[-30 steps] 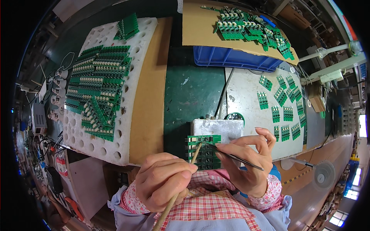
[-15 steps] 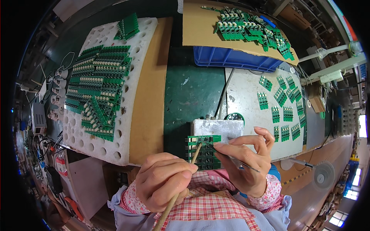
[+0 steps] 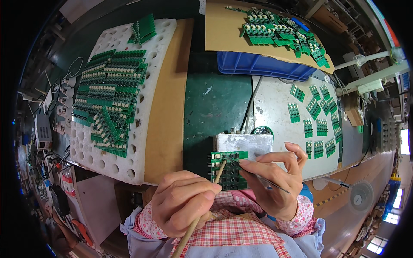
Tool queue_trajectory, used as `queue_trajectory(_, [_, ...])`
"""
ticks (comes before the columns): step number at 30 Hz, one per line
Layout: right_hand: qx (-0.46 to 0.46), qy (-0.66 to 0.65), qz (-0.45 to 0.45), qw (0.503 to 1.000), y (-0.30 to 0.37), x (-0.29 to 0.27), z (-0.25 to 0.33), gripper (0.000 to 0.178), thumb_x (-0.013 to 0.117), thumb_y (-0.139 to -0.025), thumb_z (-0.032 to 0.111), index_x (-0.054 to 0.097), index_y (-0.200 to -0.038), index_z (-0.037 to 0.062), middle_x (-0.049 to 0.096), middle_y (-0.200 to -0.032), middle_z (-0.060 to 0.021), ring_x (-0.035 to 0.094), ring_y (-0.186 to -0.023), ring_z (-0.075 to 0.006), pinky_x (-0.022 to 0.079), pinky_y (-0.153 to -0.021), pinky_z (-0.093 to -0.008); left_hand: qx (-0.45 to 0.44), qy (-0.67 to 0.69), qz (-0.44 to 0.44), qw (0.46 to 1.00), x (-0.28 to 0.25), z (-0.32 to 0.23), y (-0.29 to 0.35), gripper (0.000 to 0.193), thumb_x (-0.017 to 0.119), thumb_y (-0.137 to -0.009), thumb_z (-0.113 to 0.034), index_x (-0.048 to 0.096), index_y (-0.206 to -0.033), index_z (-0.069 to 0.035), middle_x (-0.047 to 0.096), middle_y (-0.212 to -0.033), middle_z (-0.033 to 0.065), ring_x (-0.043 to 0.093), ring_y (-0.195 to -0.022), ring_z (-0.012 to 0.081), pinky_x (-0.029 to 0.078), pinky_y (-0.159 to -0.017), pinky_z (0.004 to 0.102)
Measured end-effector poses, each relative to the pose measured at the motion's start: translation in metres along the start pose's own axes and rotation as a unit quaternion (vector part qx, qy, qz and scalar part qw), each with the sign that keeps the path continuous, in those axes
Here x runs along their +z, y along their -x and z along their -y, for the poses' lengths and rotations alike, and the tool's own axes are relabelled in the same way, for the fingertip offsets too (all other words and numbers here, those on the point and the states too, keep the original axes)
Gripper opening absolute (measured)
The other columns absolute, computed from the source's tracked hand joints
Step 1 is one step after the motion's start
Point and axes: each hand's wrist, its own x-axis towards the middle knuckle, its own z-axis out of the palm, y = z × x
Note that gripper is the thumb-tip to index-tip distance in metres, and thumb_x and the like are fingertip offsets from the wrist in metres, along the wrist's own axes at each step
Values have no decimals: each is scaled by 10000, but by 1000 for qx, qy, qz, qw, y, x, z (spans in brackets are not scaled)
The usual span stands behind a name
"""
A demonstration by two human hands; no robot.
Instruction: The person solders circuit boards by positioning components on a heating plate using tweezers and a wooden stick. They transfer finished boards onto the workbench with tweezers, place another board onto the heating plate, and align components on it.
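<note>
A green circuit board (image 3: 232, 179) with black and white components lies in front of me, partly over a silvery metal block (image 3: 244, 142). My left hand (image 3: 183, 202) is closed round a thin wooden stick (image 3: 188, 238), whose tip meets the upper part of the board. Between the thumb and fingers of my right hand (image 3: 275, 174) sits a pair of metal tweezers (image 3: 275, 185). Their points reach the board close to the stick's tip. Whether they grip a small part there is too fine to make out.
On the left, a white foam sheet (image 3: 131, 172) bears rows of circuit boards (image 3: 101, 92). More boards (image 3: 266, 32) are heaped on cardboard (image 3: 223, 38) above a blue crate (image 3: 262, 69). Several small boards (image 3: 318, 148) lie on the pale tabletop (image 3: 275, 103) at right.
Both hands, the stick and the tweezers hold almost the same position over the board. The whole view has shifted very slightly.
</note>
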Motion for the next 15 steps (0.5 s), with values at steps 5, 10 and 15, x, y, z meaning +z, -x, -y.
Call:
queue_trajectory(5, [-6,1,0,1000,0,0,-1,341,825,-657,110,704,-972,159,612,-733,87,590,-788,-96,305,-961,-396,-1,6,-2,1000,0,0,0,270,658,-842,-183,564,-1027,-10,665,-873,147,666,-709,224,538,-678,341])
queue_trajectory(10, [3,0,-12,1000,0,-2,0,360,825,-652,109,698,-987,153,629,-759,86,591,-801,-104,304,-959,-402,-5,4,2,1000,-1,-1,0,270,660,-840,-182,564,-1026,-11,667,-872,151,668,-709,225,538,-684,344])
queue_trajectory(15, [0,14,4,1000,0,-4,0,382,824,-650,118,692,-1007,152,659,-838,81,593,-829,-115,304,-959,-411,-5,3,3,1000,0,-1,0,261,656,-845,-184,565,-1020,-13,668,-871,150,667,-706,223,536,-690,344])
